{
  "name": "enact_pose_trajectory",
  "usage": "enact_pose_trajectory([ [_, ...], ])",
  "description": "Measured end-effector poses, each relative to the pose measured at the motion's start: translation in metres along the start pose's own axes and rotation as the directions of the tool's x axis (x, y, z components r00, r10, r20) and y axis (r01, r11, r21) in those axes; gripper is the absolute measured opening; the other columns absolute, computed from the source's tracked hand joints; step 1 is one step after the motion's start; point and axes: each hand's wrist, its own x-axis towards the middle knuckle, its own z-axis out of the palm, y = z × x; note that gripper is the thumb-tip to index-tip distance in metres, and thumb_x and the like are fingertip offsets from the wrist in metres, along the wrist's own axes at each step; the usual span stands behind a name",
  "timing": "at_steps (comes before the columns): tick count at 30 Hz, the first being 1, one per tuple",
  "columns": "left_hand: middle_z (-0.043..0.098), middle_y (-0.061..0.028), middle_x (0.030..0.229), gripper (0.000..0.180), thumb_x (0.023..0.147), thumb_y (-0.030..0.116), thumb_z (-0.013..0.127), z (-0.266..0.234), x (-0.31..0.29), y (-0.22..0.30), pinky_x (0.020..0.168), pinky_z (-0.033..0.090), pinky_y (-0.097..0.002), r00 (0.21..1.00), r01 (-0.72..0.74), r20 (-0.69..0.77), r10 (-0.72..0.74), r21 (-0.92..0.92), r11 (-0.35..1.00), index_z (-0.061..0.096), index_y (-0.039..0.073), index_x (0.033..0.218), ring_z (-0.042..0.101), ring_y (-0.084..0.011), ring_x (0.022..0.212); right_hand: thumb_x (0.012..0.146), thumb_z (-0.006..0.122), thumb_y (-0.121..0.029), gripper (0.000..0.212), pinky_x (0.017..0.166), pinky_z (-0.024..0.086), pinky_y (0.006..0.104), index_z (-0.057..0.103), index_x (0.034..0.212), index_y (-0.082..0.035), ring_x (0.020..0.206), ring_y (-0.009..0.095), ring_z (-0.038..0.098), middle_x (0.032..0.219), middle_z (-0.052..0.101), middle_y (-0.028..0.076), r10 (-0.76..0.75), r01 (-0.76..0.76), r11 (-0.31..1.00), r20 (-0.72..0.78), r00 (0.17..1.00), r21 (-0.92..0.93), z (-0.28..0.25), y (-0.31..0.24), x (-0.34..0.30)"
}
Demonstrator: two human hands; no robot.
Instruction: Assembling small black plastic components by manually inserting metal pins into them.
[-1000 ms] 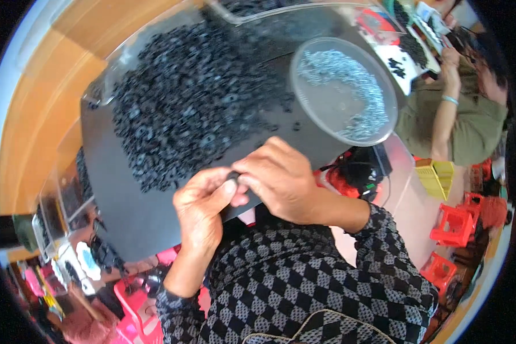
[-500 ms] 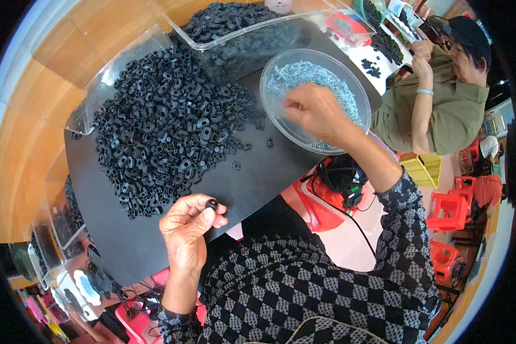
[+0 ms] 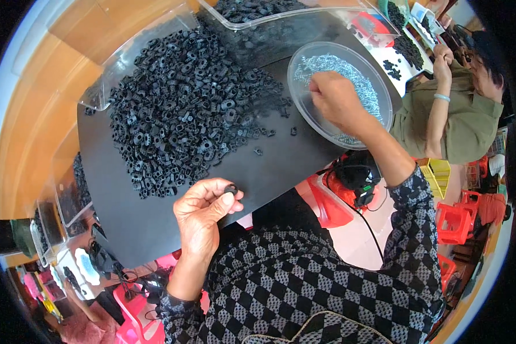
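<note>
Between the thumb and fingers of my left hand (image 3: 200, 215) is a small black ring-shaped plastic part (image 3: 230, 189), held just above the near edge of the dark table (image 3: 123, 229). My right hand (image 3: 339, 103) hovers over a round clear plastic bowl (image 3: 307, 110) with its fingers curled in. Whatever those fingertips may pinch is hidden. Small shiny metal pieces (image 3: 370, 94) lie spread over the bowl's bottom. Left of the bowl spreads a big heap of small black plastic parts (image 3: 178, 109), a few lying loose at its right edge.
Behind the heap stands a clear plastic bin (image 3: 258, 26) holding more black parts. To the right, a co-worker in an olive shirt (image 3: 470, 129) sits with hands raised by a white table. Red stools (image 3: 456, 223) and a yellow crate (image 3: 437, 176) stand on the floor.
The whole view has shifted, so table, bowl and hands appear further right. My right hand's fingers have curled in more over the bowl. My left hand keeps its hold on the black part.
</note>
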Motion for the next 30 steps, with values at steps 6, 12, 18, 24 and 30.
enact_pose_trajectory([
  [6, 0.066, -0.0140, 0.087, 0.017, 0.082, -0.002, 0.065, 0.002, 0.005, -0.007, 0.065, 0.054, -0.0269, 0.999, -0.032, -0.012, 0.032, -0.040, 0.999, 0.062, -0.006, 0.098, 0.064, -0.0176, 0.071, 0.076, 0.058, -0.004, 0.009, 0.071, 0.046, 0.0444, 0.057, 0.085, -0.004, 0.081, 0.037, 0.058, 0.078, 0.059, 0.017, -0.036, 0.042, 0.993, -0.049, 0.998, 0.114, -0.014, 0.000, -0.006],
  [12, 0.066, -0.0144, 0.084, 0.018, 0.083, 0.004, 0.066, 0.006, 0.007, -0.004, 0.061, 0.049, -0.0260, 0.998, -0.029, -0.053, 0.028, -0.033, 0.999, 0.062, -0.005, 0.097, 0.061, -0.0164, 0.063, 0.078, 0.061, 0.000, 0.011, 0.067, 0.044, 0.0297, 0.064, 0.088, -0.001, 0.076, 0.021, 0.058, 0.079, 0.059, 0.010, -0.064, 0.106, 0.953, -0.153, 0.986, 0.285, -0.035, -0.047, -0.014],
  [18, 0.067, -0.0140, 0.087, 0.019, 0.083, 0.001, 0.065, 0.006, 0.009, -0.006, 0.063, 0.052, -0.0245, 0.999, -0.028, -0.029, 0.026, -0.073, 0.997, 0.062, -0.005, 0.101, 0.063, -0.0157, 0.068, 0.078, 0.065, 0.002, 0.012, 0.066, 0.043, 0.0226, 0.067, 0.090, 0.000, 0.075, 0.011, 0.057, 0.084, 0.062, 0.006, -0.014, -0.021, 0.532, 0.033, 0.999, 0.846, -0.019, -0.117, -0.028],
  [24, 0.067, -0.0151, 0.084, 0.018, 0.083, 0.003, 0.064, 0.010, 0.006, -0.004, 0.060, 0.051, -0.0252, 0.998, -0.039, -0.055, 0.034, -0.095, 0.995, 0.061, -0.005, 0.099, 0.062, -0.0162, 0.063, 0.075, 0.066, 0.003, 0.011, 0.057, 0.043, 0.0271, 0.063, 0.085, -0.002, 0.065, 0.016, 0.054, 0.072, 0.058, 0.006, -0.059, 0.101, 0.523, -0.082, 0.995, 0.847, 0.002, -0.137, -0.032],
  [30, 0.068, -0.0145, 0.084, 0.017, 0.084, 0.001, 0.064, 0.008, 0.004, -0.007, 0.060, 0.051, -0.0240, 0.999, -0.031, -0.044, 0.026, -0.124, 0.992, 0.062, -0.005, 0.100, 0.064, -0.0162, 0.065, 0.072, 0.066, 0.004, 0.015, 0.057, 0.045, 0.0315, 0.062, 0.085, -0.002, 0.065, 0.024, 0.054, 0.074, 0.058, 0.008, -0.149, 0.251, 0.614, -0.203, 0.968, 0.749, 0.010, -0.139, -0.034],
])
